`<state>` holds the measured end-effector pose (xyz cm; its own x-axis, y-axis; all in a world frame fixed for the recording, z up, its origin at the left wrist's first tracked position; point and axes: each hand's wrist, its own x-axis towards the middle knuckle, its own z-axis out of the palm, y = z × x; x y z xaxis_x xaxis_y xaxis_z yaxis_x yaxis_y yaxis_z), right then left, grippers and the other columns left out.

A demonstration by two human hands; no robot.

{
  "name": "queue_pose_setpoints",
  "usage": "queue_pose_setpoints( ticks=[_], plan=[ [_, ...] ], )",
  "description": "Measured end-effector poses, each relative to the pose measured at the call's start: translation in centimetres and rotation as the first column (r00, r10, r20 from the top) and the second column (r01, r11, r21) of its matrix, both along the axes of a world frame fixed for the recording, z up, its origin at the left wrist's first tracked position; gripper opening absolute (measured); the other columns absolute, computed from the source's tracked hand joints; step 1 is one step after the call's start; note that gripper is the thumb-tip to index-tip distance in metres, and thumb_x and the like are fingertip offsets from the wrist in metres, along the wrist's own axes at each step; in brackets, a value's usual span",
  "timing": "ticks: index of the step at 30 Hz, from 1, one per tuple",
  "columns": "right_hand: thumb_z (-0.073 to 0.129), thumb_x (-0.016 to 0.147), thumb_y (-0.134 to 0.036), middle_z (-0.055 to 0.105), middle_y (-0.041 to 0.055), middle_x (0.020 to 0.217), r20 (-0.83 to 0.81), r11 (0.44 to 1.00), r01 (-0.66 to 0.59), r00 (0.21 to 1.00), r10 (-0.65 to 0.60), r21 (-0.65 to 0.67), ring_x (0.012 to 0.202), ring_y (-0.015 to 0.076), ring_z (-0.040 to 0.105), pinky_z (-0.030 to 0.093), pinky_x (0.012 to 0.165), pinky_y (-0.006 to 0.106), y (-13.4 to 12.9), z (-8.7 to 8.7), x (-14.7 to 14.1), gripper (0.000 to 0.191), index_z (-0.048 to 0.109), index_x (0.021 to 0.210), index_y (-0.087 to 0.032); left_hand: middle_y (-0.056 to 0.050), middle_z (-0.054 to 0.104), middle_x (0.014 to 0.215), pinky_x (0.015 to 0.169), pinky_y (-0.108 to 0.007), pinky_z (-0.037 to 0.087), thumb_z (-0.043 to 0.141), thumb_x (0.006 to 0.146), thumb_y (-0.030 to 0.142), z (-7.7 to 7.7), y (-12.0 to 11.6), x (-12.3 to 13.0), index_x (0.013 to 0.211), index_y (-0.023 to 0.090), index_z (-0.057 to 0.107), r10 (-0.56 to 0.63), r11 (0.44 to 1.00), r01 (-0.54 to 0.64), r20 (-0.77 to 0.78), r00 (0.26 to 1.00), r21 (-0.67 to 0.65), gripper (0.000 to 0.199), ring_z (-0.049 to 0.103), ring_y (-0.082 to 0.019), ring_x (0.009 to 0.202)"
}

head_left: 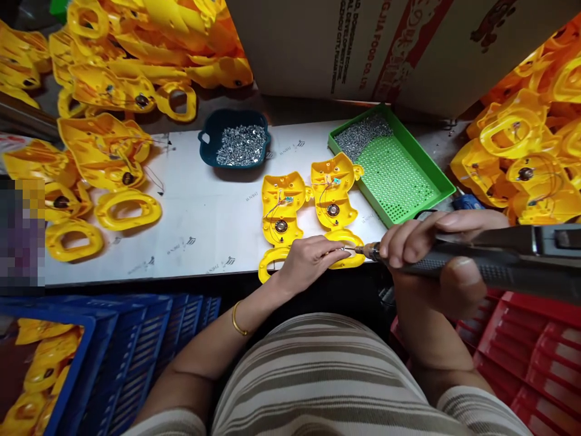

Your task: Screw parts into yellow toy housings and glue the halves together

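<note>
My right hand (436, 248) grips a black electric screwdriver (494, 254), its bit pointing left. At the bit's tip, my left hand (311, 257) is closed, thumb and forefinger pinching what looks like a small metal screw, mostly hidden by the fingers. Under and beside that hand lie two yellow plastic shell halves, a left shell (282, 203) and a right shell (336, 188), open side up, with wires, a small green board and a round speaker in each. Yellow oval rings, a left ring (267, 266) and a right ring (356, 257), sit at their near ends.
A dark teal bowl (233, 158) and a green perforated tray (408, 203) hold heaps of screws. Yellow parts (104, 145) pile up left, with more yellow shells (521, 163) at right. A cardboard box (290, 54) stands behind. Blue crates (145, 339) and red crates (521, 351) flank me.
</note>
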<state>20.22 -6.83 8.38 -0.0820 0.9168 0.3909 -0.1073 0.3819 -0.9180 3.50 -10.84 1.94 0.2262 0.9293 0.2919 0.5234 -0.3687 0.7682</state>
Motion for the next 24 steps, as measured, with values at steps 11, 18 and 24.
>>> queue_pose_setpoints(
  ticks=[11,18,24],
  plan=[
    [0.063,0.083,-0.043,0.044,-0.0089,0.048,-0.177,0.992,-0.073,0.980,0.090,0.099,0.033,0.0116,0.044,0.040,0.035,0.027,0.2,-0.9,-0.5,0.020,0.060,0.099,-0.032,-0.002,0.076,0.080,0.065,-0.018,0.053,0.066,0.087,0.029,-0.7,-0.1,0.3,0.093,0.020,0.076,-0.002,1.000,0.002,0.067,0.998,-0.005,0.014,0.070,-0.011,0.066],
    [0.061,0.084,-0.046,0.046,-0.0090,0.049,-0.136,0.993,-0.080,0.987,0.091,0.085,0.033,0.0113,0.041,0.042,0.040,0.029,0.2,-1.4,-0.5,0.021,0.058,0.101,-0.034,-0.001,0.075,0.077,0.060,-0.020,0.051,0.069,0.085,0.028,-1.0,-0.3,0.3,0.094,0.020,0.075,-0.008,0.999,0.010,0.051,0.999,-0.050,0.013,0.067,-0.011,0.061],
    [0.061,0.083,-0.046,0.047,-0.0083,0.051,-0.147,0.993,-0.101,0.983,0.109,0.058,0.034,0.0110,0.040,0.040,0.038,0.027,0.1,-1.1,-0.4,0.020,0.058,0.099,-0.034,-0.001,0.074,0.076,0.062,-0.021,0.050,0.066,0.087,0.028,-1.1,-0.3,0.4,0.092,0.022,0.075,-0.003,0.996,0.004,0.019,1.000,-0.092,0.012,0.066,-0.011,0.062]
  ],
)
